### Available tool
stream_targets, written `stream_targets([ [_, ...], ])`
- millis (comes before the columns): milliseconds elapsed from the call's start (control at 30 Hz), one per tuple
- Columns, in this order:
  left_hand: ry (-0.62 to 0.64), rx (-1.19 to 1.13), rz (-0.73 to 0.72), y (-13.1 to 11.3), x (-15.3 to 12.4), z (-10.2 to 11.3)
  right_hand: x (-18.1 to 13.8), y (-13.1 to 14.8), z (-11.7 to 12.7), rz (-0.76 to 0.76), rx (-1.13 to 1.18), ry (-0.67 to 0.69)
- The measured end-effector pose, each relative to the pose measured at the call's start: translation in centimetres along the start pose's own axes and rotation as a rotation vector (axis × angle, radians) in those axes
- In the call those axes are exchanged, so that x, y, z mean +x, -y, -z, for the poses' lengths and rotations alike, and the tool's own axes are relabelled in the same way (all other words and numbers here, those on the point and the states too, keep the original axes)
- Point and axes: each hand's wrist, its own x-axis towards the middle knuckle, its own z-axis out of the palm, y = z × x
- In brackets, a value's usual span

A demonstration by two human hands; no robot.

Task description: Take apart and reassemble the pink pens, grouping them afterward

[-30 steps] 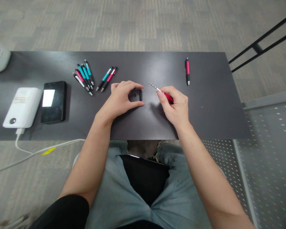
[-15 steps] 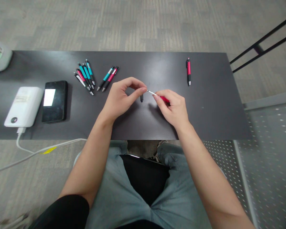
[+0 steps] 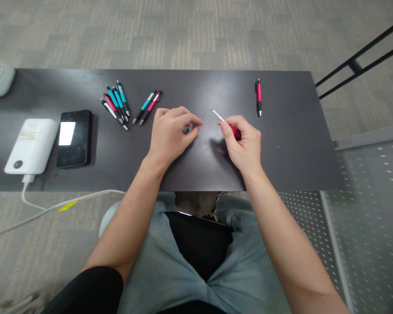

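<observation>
While my right hand [image 3: 244, 141] is clamped on a red pen [image 3: 236, 131], its thin white rod [image 3: 218, 115] pointing between ten and eleven o'clock, my left hand [image 3: 170, 133] sits at nine o'clock, thumb and forefinger together; from here I can't tell whether they pinch anything. A spare pen [image 3: 259, 98] lies at one o'clock on the tabletop [image 3: 291, 131].

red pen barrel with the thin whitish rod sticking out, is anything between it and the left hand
Nothing visible: only a gap over the dark flat tabletop separates the left hand from the thin whitish rod of the red pen barrel in the right hand.
</observation>
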Motion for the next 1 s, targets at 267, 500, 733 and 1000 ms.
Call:
stream_targets([
  [267,0.045,0.083,0.023,-1.2,-0.2,-0.9,0.0,0.2,-0.1,-0.031,-0.014,0.016],
  [500,0.129,0.169,0.026,-1.9,-0.1,-0.3,0.2,0.6,0.0,-0.079,0.012,0.037],
  [733,0.141,0.173,0.027,-1.7,-0.3,-0.4,0.1,0.5,0.0,-0.067,0.019,0.032],
  [1000,0.110,0.233,0.053,-1.7,-0.6,-0.8,0.0,0.4,0.0,-0.054,0.024,0.031],
])
